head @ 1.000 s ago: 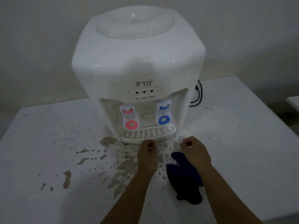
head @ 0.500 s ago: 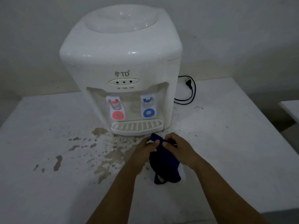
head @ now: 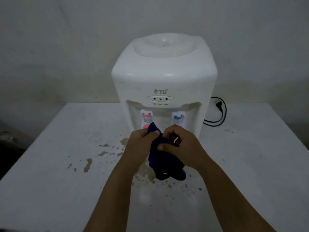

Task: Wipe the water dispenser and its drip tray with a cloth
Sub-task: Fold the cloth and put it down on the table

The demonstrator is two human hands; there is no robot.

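A white table-top water dispenser (head: 164,77) stands at the back middle of the table, with a red tap (head: 146,117) on the left and a blue tap (head: 178,118) on the right. Its drip tray is hidden behind my hands. I hold a dark blue cloth (head: 163,162) up in front of the taps. My left hand (head: 142,144) pinches its upper left part and my right hand (head: 179,144) grips its right side. The cloth's lower end hangs just above the table.
The white table (head: 250,164) carries brown stains and splashes (head: 103,154) in front and to the left of the dispenser. A black power cord with plug (head: 219,113) lies coiled behind the dispenser's right side. A grey wall stands close behind.
The cloth lay on the table beside my empty hands; both hands then took hold of it and have lifted it up in front of the taps. The camera view has pulled back.
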